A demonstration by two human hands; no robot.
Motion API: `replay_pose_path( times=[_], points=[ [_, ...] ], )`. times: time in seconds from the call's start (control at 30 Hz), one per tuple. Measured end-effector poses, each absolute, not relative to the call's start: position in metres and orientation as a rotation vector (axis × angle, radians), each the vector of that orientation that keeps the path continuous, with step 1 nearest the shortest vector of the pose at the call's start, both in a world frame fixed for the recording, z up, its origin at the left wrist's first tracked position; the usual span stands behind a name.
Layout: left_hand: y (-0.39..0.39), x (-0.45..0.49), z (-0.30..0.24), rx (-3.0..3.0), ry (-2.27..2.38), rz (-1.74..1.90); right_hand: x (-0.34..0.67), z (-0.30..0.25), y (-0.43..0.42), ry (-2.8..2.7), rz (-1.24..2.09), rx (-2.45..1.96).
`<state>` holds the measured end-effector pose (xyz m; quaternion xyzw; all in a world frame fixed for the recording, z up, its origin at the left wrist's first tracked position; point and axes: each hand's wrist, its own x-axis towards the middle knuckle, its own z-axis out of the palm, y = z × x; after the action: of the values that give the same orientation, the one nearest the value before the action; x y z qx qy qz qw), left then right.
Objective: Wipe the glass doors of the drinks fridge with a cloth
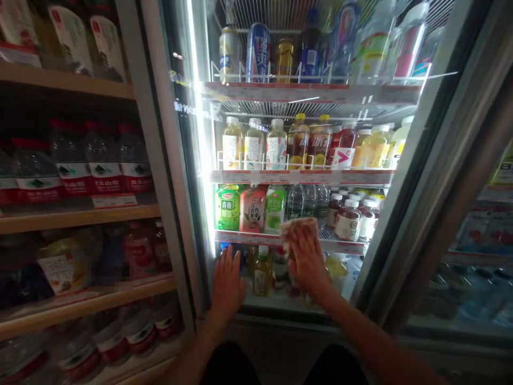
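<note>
A glass door of a lit drinks fridge stands closed before me. My right hand presses a crumpled pale cloth to the glass, in front of the third shelf's clear bottles. Lower and to the left, my left hand rests by the glass with its fingers stretched out and nothing in them. Behind the glass near it stands a yellowish bottle on the bottom shelf. Part of the cloth is hidden under my right hand.
Left of the fridge, a wooden shelf holds red-capped water bottles. A metal door frame runs along the right side, with another drinks cabinet beyond it. Inside the fridge, cans and bottles line several shelves. My dark-clothed knees show below.
</note>
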<state>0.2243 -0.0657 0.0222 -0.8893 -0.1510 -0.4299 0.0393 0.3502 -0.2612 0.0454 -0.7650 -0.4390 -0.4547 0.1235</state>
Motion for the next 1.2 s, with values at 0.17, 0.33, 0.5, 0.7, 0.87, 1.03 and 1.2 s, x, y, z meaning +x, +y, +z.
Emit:
replay_pose_path(
  times=[0.17,0.33,0.5,0.7,0.87,1.03,1.2],
  points=[
    [-0.055,0.218,0.023,-2.783,-0.492,-1.268,0.341,0.034,-0.247,-1.691,-1.269,-2.159],
    [-0.036,0.209,0.023,-2.781,-0.652,-1.291,0.331,0.050,-0.218,-1.458,-1.226,-2.192],
    [-0.022,0.202,0.030,-2.755,-0.639,-1.299,0.318,0.041,-0.190,-1.845,-1.167,-2.068],
    [0.001,0.193,0.041,-2.711,-0.711,-1.363,0.306,0.061,-0.141,-1.620,-1.145,-2.065],
    [0.019,0.178,0.041,-2.687,-0.696,-1.372,0.295,0.048,-0.103,-2.010,-1.062,-1.921],
    [0.032,0.161,0.033,-2.660,-0.795,-1.348,0.281,0.054,-0.068,-1.894,-1.050,-1.939],
    [0.030,0.158,0.030,-2.651,-0.754,-1.312,0.299,0.043,-0.104,-2.075,-1.060,-1.901]
  ],
)
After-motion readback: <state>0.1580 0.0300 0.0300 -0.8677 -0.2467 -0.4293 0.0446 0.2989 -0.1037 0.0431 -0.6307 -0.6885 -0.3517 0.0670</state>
